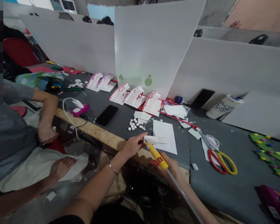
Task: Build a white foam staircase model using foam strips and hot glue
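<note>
My left hand [133, 145] pinches a small white piece [151, 139] by its left end, above the table's front edge. In my right hand [169, 166] is a yellow hot glue gun [156, 155], a clear glue stick trailing out of its back. The gun's nozzle is at the white piece, close to my left fingertips; whether it touches I cannot tell. Just beyond lies a white board [169, 133] with thin white strips on it. Small white balls [133, 124] are heaped left of the board.
Several white stepped models [133, 96] with red and purple bits stand behind. A black phone [106, 115] lies left, red-and-yellow scissors [220, 160] right. A cup [224, 106] and another phone [203, 98] are at the back. A person [16, 124] sits at the left.
</note>
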`<state>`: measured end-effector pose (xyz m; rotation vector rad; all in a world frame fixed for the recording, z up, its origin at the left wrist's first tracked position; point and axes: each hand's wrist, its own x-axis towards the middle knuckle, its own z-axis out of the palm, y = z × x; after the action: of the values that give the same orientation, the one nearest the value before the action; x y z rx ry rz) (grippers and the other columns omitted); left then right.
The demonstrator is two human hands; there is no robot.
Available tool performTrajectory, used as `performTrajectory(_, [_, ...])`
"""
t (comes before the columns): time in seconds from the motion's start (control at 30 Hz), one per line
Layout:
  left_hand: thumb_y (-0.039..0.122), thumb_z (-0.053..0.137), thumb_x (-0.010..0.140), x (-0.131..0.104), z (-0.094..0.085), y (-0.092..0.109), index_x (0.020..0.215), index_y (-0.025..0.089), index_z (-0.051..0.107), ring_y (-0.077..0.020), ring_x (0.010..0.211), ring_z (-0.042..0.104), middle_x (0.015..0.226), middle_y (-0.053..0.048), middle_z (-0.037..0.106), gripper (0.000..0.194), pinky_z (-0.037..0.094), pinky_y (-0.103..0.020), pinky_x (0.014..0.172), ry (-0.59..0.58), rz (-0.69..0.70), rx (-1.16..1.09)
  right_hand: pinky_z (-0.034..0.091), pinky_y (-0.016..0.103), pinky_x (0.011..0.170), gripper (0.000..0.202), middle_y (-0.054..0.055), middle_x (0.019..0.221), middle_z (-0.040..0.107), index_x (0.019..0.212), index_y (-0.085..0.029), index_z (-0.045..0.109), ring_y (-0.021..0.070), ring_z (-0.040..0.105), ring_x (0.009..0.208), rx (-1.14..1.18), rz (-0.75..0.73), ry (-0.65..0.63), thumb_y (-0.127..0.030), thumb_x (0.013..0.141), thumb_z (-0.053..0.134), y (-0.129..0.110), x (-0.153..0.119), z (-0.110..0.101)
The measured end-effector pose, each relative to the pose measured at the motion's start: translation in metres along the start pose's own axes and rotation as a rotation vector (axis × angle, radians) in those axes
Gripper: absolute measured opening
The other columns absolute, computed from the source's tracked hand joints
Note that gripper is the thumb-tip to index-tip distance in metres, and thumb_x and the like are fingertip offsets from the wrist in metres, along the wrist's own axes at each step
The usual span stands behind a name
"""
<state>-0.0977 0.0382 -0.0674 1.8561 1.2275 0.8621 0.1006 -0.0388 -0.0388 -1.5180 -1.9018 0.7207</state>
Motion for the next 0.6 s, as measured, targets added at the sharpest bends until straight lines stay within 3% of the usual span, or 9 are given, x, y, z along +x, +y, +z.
performTrajectory(0.6, [0.025,0.062,0.083,-0.0007,-0.0017,0.0030,0.132,0.023,0.055,-0.0170,0.081,0.065,0.090,-0.002,0.071,0.049,0.050,-0.026,0.078,-0.021,-0.017,0.094,0.028,0.023,0.043,0.033,-0.004,0.048,0.046,0.062,-0.024,0.042,0.0111,0.037,0.042,0.001,0.016,0.028,-0.052,0.074,0.053,-0.0016,0.0031,0.0010])
